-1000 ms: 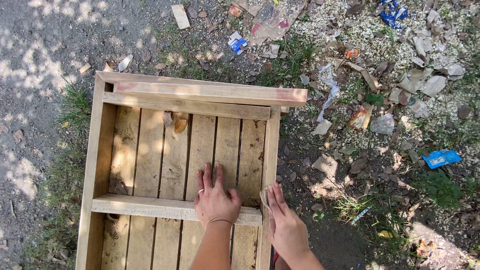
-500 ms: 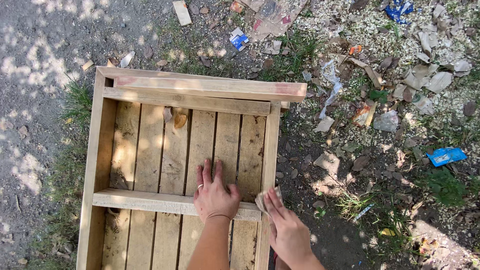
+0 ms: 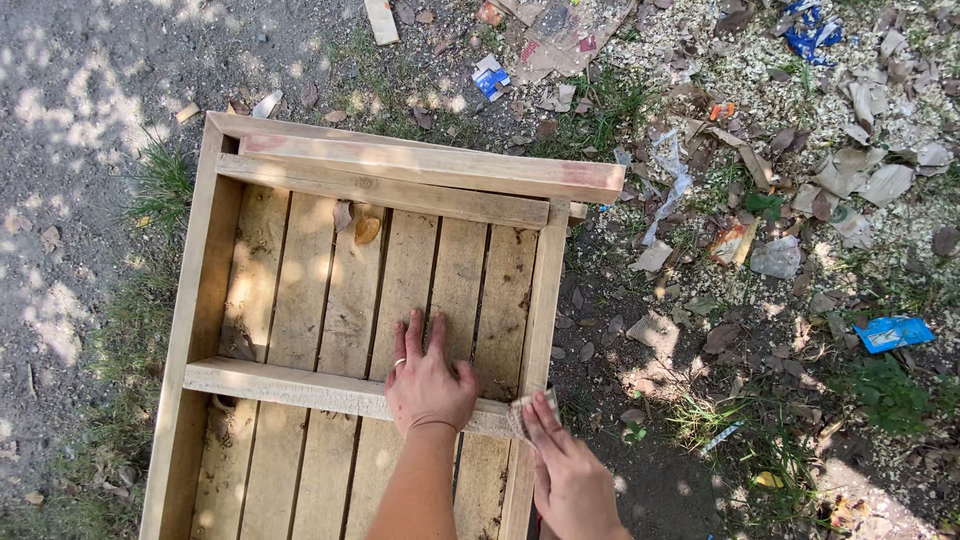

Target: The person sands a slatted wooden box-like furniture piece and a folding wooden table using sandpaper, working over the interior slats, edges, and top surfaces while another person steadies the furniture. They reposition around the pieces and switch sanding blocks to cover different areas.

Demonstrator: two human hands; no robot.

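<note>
Grip first: our right hand [image 3: 570, 480] is pinching a small scrap of sandpaper [image 3: 528, 410] between thumb and fingers, and it's pressed right against the right side rail [image 3: 540, 310] of the wooden frame [image 3: 200, 300], at the spot where the cross slat [image 3: 290, 385] meets that rail. Our left hand [image 3: 428, 380] isn't holding anything, just lying flat with the fingers spread a bit, palm on the cross slat and fingertips reaching onto the boards behind it. There's a ring on one finger.

The frame itself is lying flat on the ground, looks like a pallet-style thing: long planks running away from us, a side rail on each edge, and two longer beams [image 3: 420, 165] stacked across the far end, the top one sticking out past the right rail. A dry leaf [image 3: 366, 228] sits on the planks up near that far end.

Left of the frame we've got bare grey dirt [image 3: 70, 150] with some grass along the edge. The right side is a mess: sawdust, dead leaves, paper scraps, a flattened piece of cardboard [image 3: 565, 35] at the top, and a blue wrapper [image 3: 893, 332] well off to the right. Dappled sun all over everything.
</note>
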